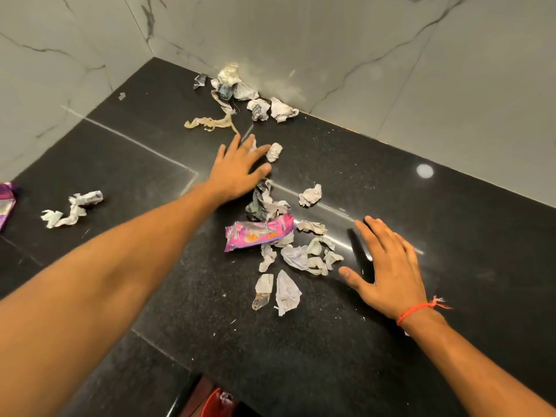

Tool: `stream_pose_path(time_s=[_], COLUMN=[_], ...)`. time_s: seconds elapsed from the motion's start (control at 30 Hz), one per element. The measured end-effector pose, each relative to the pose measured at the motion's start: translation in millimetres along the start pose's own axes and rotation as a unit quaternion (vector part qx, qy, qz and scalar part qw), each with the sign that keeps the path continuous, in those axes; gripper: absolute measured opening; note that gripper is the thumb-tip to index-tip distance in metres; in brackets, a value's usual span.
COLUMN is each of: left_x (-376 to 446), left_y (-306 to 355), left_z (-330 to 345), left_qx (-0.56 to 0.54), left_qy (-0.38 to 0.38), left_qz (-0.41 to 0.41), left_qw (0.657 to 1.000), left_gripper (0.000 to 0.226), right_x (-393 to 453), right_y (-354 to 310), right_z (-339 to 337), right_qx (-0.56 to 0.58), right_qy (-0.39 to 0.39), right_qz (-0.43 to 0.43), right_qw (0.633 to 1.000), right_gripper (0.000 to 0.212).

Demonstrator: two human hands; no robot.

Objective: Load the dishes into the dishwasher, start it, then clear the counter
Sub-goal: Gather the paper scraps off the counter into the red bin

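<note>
Crumpled paper scraps litter the black stone counter (pixel 346 341). A pink snack wrapper (pixel 258 234) lies in the middle among several paper bits (pixel 304 257). My left hand (pixel 237 170) reaches far across with fingers spread flat, its fingertips beside a small paper ball (pixel 274 152). To the right of the pile, my right hand (pixel 388 269) lies open and flat on the counter, a red thread around its wrist. Neither hand holds anything. Another heap of paper (pixel 243 91) lies against the back wall, with a yellowish strip (pixel 210 123) in front of it.
A twisted paper piece (pixel 72 207) lies at the left, near a purple wrapper (pixel 6 203) at the frame's edge. Marble walls close the counter's back and left. A red bin (pixel 218 404) with paper in it shows below the front edge.
</note>
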State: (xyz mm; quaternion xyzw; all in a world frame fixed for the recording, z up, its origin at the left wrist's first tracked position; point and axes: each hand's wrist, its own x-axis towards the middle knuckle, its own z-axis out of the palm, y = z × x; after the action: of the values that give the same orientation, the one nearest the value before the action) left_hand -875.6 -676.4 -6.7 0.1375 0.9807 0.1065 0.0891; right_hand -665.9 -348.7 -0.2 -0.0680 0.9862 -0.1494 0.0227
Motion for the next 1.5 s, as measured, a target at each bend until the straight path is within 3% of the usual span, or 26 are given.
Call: stream_pose_path(time_s=[0.13, 0.43, 0.63, 0.77, 0.93, 1.1, 1.23, 1.37, 1.5], left_x=[-56.5, -134.5, -178.5, -160.0, -104.2, -83.2, -104.6, -134.7, -151.0], left_y=[28.9, 64.5, 56.2, 50.0, 53.1, 61.1, 70.8, 88.1, 96.5], left_z=[21.8, 15.4, 17.0, 18.7, 5.4, 12.0, 17.0, 8.7, -9.3], left_qx=[-0.044, -0.249, -0.213, -0.194, -0.136, -0.018, -0.047, -0.168, -0.244], left_qy=[0.025, 0.001, 0.067, 0.113, 0.100, -0.004, 0.029, 0.030, 0.065], left_qz=[0.073, 0.089, 0.064, 0.012, 0.008, 0.033, 0.061, 0.134, 0.118], left_qw=[0.996, 0.964, 0.973, 0.974, 0.986, 0.999, 0.997, 0.976, 0.960], left_gripper=[0.056, 0.048, 0.048, 0.045, 0.047, 0.066, 0.058, 0.041, 0.043], right_x=[-1.5, -1.8, -5.4, -4.8, -3.8, -4.4, -3.0, -3.3, -4.0], right_y=[-0.5, 4.7, 0.9, 0.7, 0.7, 1.9, 2.7, 3.5, 1.9], right_z=[-1.5, 0.5, 2.6, 1.9, 2.4, 3.0, 4.6, 5.2, 2.0], right_qx=[0.006, 0.007, -0.002, -0.011, -0.015, -0.013, -0.012, -0.015, -0.002], right_qy=[0.008, 0.015, 0.022, 0.022, 0.024, 0.025, 0.032, 0.028, 0.028], right_qz=[-0.003, -0.012, -0.023, -0.024, -0.020, -0.018, -0.017, -0.018, -0.023], right_qw=[1.000, 1.000, 0.999, 0.999, 0.999, 0.999, 0.999, 0.999, 0.999], right_gripper=[0.090, 0.088, 0.087, 0.089, 0.091, 0.088, 0.087, 0.087, 0.086])
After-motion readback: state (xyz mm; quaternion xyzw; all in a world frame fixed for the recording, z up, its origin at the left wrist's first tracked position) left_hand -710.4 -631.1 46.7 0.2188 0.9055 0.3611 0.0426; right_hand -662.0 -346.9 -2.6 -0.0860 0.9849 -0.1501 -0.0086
